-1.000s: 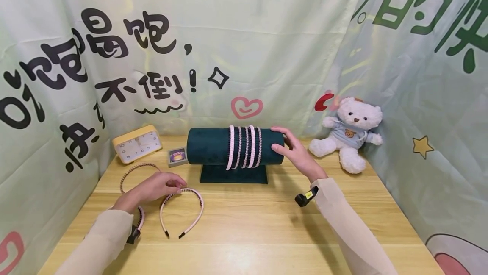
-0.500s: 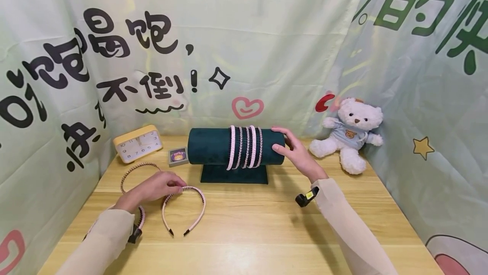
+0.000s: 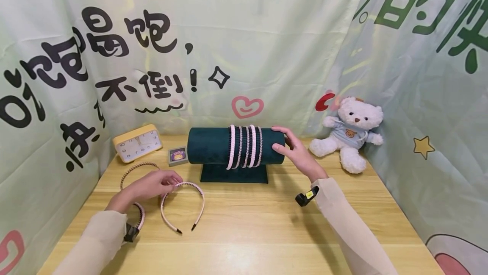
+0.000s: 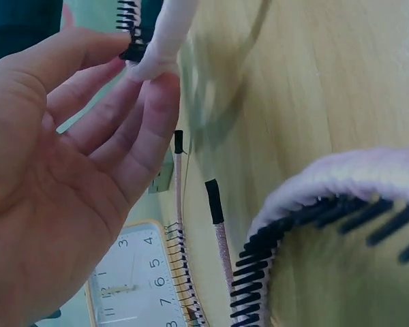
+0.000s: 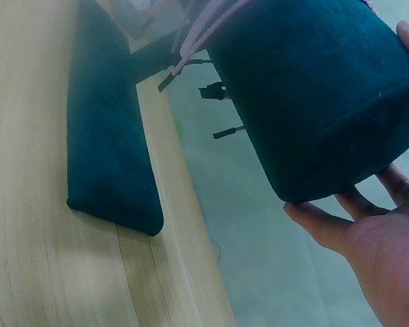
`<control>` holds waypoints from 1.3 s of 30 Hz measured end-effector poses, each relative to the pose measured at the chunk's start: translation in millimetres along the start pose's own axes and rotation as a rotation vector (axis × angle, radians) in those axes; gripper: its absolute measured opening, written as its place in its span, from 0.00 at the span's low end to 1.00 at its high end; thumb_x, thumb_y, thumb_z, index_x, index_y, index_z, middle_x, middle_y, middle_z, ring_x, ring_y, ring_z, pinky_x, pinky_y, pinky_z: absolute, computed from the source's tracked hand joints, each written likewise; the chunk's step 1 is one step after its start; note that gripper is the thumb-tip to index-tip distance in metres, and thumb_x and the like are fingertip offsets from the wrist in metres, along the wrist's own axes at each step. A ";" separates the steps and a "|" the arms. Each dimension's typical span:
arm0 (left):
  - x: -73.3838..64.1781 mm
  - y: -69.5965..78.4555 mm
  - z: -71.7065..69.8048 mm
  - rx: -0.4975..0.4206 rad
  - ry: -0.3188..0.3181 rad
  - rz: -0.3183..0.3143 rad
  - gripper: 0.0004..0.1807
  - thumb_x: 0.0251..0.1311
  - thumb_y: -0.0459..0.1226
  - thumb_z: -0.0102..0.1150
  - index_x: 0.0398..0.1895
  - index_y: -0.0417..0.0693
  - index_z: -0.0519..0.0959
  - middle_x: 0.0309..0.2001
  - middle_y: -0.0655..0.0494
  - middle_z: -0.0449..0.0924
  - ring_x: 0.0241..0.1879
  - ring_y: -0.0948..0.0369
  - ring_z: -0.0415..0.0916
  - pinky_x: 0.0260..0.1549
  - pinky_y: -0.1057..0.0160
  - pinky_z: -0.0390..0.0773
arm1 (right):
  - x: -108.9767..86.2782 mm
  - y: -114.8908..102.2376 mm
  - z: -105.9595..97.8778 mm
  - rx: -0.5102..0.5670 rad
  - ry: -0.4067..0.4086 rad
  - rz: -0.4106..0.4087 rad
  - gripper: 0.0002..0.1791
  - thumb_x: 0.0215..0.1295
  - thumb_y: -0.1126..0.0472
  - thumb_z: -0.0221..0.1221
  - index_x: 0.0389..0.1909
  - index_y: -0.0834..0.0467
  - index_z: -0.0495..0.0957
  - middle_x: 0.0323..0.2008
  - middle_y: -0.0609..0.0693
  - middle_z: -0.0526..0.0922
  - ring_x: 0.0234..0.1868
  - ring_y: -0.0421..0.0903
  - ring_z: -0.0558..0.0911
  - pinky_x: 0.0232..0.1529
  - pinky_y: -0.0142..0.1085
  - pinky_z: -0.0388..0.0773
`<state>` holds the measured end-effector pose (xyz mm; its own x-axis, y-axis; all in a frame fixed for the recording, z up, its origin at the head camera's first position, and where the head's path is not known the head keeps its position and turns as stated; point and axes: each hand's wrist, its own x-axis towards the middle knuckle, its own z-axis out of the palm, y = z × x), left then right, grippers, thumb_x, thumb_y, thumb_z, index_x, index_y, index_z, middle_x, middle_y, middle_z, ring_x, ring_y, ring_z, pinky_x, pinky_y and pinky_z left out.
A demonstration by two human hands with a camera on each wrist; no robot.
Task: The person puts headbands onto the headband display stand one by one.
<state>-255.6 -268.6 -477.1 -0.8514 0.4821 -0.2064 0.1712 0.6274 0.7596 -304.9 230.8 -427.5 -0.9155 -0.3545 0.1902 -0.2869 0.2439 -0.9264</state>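
Observation:
In the head view, my left hand (image 3: 154,185) pinches the top of a pink headband (image 3: 203,202) with dark inner teeth. Its two black-tipped ends point down toward the table. The left wrist view shows the thumb and fingertips of my left hand (image 4: 75,150) on the pink headband (image 4: 169,41). Several pink and glittery headbands (image 3: 231,148) circle a dark green velvet headband stand (image 3: 207,145). My right hand (image 3: 296,156) holds the roll's right end, thumb in front and a finger on top. In the right wrist view, fingertips touch the rim of the stand (image 5: 313,102).
Left of my left hand, a brownish headband (image 3: 123,177) and another pink headband (image 3: 142,218) lie on the wooden table (image 3: 244,232). A yellow clock (image 3: 138,143) and small grey framed picture (image 3: 177,155) stand behind. A white teddy bear (image 3: 352,135) sits back right.
The pink headband in my left hand has risen slightly, its ends swinging to the right. My left hand has shifted a little left. The right hand stays on the stand.

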 end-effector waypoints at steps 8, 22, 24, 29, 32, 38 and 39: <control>-3.7 -10.7 -3.5 -0.131 -0.082 0.052 0.17 0.77 0.31 0.58 0.65 0.37 0.75 0.51 0.39 0.86 0.41 0.53 0.83 0.34 0.62 0.85 | -1.2 -1.0 0.2 0.008 0.000 0.012 0.33 0.81 0.51 0.62 0.82 0.41 0.65 0.82 0.52 0.63 0.79 0.64 0.67 0.74 0.66 0.70; -11.2 -14.1 -7.0 -0.174 -0.137 0.068 0.15 0.82 0.33 0.55 0.65 0.35 0.77 0.59 0.35 0.81 0.47 0.53 0.83 0.38 0.60 0.88 | -1.3 -1.6 0.2 0.006 -0.002 0.018 0.33 0.81 0.50 0.62 0.82 0.39 0.65 0.83 0.51 0.63 0.79 0.63 0.67 0.74 0.66 0.71; -12.0 -13.3 -6.8 -0.172 -0.134 0.056 0.15 0.82 0.35 0.56 0.64 0.36 0.78 0.59 0.37 0.82 0.47 0.53 0.83 0.39 0.60 0.88 | -1.2 -1.1 0.2 0.001 -0.003 0.019 0.33 0.82 0.50 0.62 0.82 0.39 0.65 0.83 0.51 0.63 0.79 0.63 0.67 0.74 0.66 0.71; -13.6 -12.9 -6.5 -0.188 -0.136 0.047 0.15 0.82 0.36 0.57 0.63 0.35 0.78 0.57 0.37 0.83 0.46 0.54 0.83 0.39 0.59 0.89 | -1.4 -1.0 0.1 -0.001 -0.002 0.018 0.33 0.82 0.50 0.62 0.82 0.41 0.64 0.83 0.51 0.61 0.79 0.63 0.67 0.74 0.66 0.70; -15.2 -13.1 -7.4 -0.212 -0.148 0.046 0.15 0.81 0.34 0.57 0.63 0.33 0.78 0.52 0.35 0.84 0.45 0.54 0.84 0.39 0.59 0.89 | -1.2 -1.3 0.0 -0.002 0.001 0.013 0.33 0.82 0.50 0.62 0.82 0.40 0.65 0.84 0.50 0.60 0.80 0.63 0.66 0.75 0.66 0.70; -18.7 -14.0 -11.1 -0.231 -0.159 0.049 0.17 0.79 0.32 0.58 0.65 0.32 0.77 0.45 0.36 0.85 0.44 0.53 0.85 0.39 0.58 0.89 | -0.4 -0.9 0.1 0.000 0.003 0.016 0.32 0.82 0.49 0.62 0.82 0.39 0.65 0.84 0.50 0.61 0.80 0.63 0.66 0.75 0.66 0.69; -19.2 -14.2 -11.6 -0.233 -0.157 0.049 0.17 0.79 0.32 0.58 0.65 0.32 0.77 0.45 0.36 0.85 0.44 0.53 0.85 0.39 0.58 0.89 | -0.3 -0.9 0.2 -0.001 0.003 0.017 0.33 0.82 0.49 0.62 0.82 0.39 0.65 0.84 0.50 0.61 0.80 0.63 0.66 0.75 0.66 0.69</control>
<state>-247.4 -293.8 -476.8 -0.7546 0.6085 -0.2456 0.0760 0.4528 0.8884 -304.4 230.5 -426.8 -0.9210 -0.3478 0.1755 -0.2716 0.2505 -0.9292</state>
